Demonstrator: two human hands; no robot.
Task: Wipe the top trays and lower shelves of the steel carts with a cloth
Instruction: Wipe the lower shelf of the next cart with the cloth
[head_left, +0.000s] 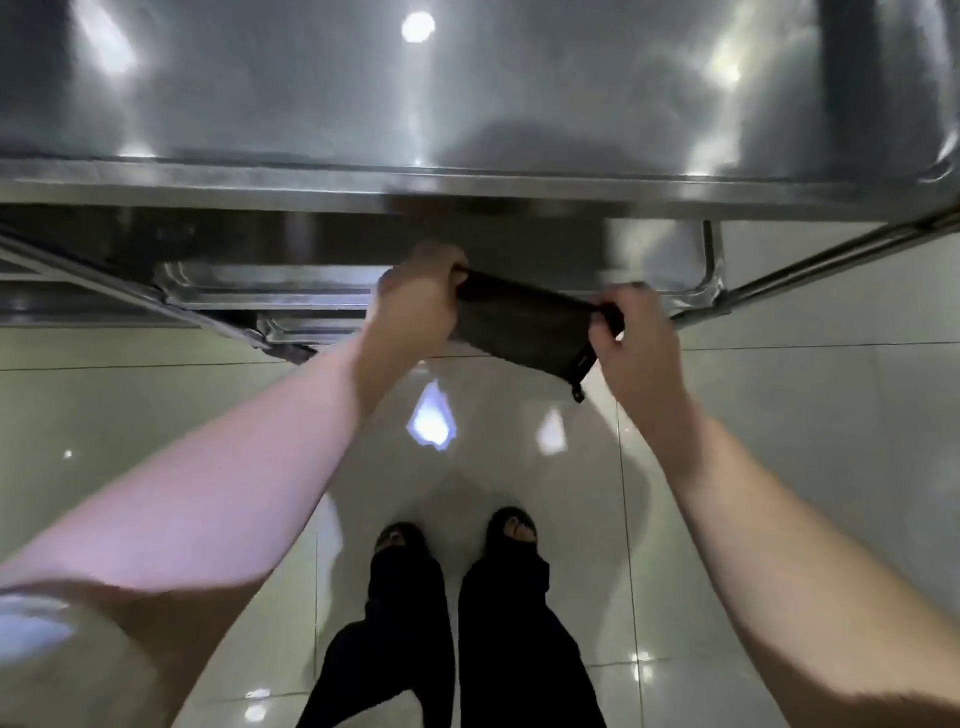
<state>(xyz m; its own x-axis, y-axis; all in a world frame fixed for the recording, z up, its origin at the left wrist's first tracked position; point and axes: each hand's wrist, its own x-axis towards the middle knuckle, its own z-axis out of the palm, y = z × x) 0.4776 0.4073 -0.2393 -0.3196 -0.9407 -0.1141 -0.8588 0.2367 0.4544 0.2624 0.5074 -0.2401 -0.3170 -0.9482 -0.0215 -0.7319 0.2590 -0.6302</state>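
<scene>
Both hands hold one dark cloth (524, 327) stretched between them, just in front of the near rim of the steel top tray (467, 104). The left hand (415, 296) has its fingers curled over the cloth's upper left edge, close under that rim. The right hand (636, 338) pinches the upper right corner, a little farther out from the rim. The cloth hangs below their grip, with a small tag dangling at its lower right corner. Beneath the tray's rim, beyond the cloth, the lower shelf (260, 291) shows. Well back from the tray, feet in black open-toed sandals (402, 540) stand on a glossy tiled floor (156, 405).
</scene>
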